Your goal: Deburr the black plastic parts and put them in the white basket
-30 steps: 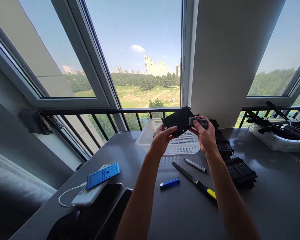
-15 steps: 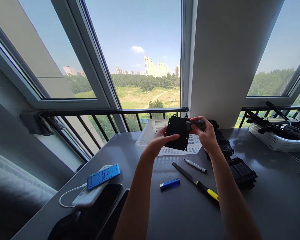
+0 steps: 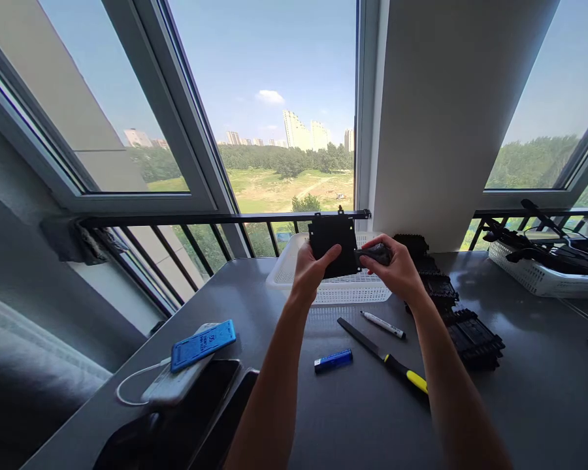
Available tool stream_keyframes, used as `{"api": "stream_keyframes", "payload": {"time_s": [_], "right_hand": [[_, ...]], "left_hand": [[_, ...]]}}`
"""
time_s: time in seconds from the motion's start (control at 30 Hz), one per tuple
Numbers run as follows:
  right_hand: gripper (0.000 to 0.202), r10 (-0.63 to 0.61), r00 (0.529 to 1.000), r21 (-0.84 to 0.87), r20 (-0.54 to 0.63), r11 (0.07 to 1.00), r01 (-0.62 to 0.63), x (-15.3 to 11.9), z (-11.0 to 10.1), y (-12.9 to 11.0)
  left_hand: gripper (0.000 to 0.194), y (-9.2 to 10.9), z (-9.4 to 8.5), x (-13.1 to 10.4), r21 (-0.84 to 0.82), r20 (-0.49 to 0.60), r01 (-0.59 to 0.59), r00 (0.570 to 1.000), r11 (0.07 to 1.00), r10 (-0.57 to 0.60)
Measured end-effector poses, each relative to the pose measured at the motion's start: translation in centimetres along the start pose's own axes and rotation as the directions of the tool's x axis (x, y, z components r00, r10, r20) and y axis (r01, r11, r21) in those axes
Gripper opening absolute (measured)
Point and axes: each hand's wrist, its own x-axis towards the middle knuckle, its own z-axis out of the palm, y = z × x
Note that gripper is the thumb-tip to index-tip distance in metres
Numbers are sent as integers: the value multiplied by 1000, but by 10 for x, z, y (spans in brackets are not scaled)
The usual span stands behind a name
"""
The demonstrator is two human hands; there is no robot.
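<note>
My left hand [image 3: 310, 269] holds a flat black plate [image 3: 334, 243] by its left side, thumb across its face, raised above a white perforated basket [image 3: 289, 271]. Small tabs stick out of the plate's top edge. My right hand [image 3: 394, 264] is closed around a dark grey tool [image 3: 378, 254], whose tip meets the plate's right edge. What kind of tool it is cannot be made out. Below the hands, a white marker [image 3: 383, 324], a file with a black and yellow handle [image 3: 406, 375] and a blue lighter [image 3: 333, 361] lie on the grey table [image 3: 353, 418].
Stacked black plastic parts [image 3: 473, 339] sit right of the right forearm. A second white basket [image 3: 543, 279] at the far right holds black items. At the left lie a blue device [image 3: 203, 346] on a white one with a cable, and dark phone-like objects [image 3: 215, 391].
Both hands have shifted a little left with the plate, which now stands more upright. The tool has moved down from the plate's upper right corner to lower along its right edge.
</note>
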Motion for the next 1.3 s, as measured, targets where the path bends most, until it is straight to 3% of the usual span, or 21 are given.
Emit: {"api": "stream_keyframes", "payload": {"time_s": [0.17, 0.33, 0.6, 0.8, 1.1, 1.2, 1.23, 1.3], "right_hand": [[29, -7, 1000, 22, 18, 1000, 6, -1, -1, 1], [26, -76, 992, -97, -97, 993, 67, -1, 3, 1], [25, -84, 962, -60, -260, 996, 70, -2, 17, -2], [24, -132, 880, -97, -457, 990, 99, 1, 9, 0], [25, -69, 742, -7, -667, 996, 87, 7, -5, 10], [26, 88, 826, 171, -556, 985, 10, 7, -6, 12], [26, 149, 857, 239, -493, 971, -32, 7, -6, 12], [25, 255, 894, 365, -368, 924, -113, 7, -5, 12]], "left_hand": [[53, -2, 1, 0, -17, 6, -24, 1000, 1000, 24], [53, -1, 1, 0, -59, 22, 2, 1000, 998, 0], [54, 8, -1, -4, -62, 101, 15, 995, 998, -9], [49, 8, 8, -12, 35, 227, 34, 973, 999, -41], [55, 9, -6, -12, 176, 480, 99, 860, 979, -173], [52, 9, -6, -9, 191, 309, -79, 951, 978, 16], [48, 9, -6, -7, 234, 236, -158, 966, 959, 102], [32, 7, -5, -4, 390, 179, -292, 954, 873, 239]]}}
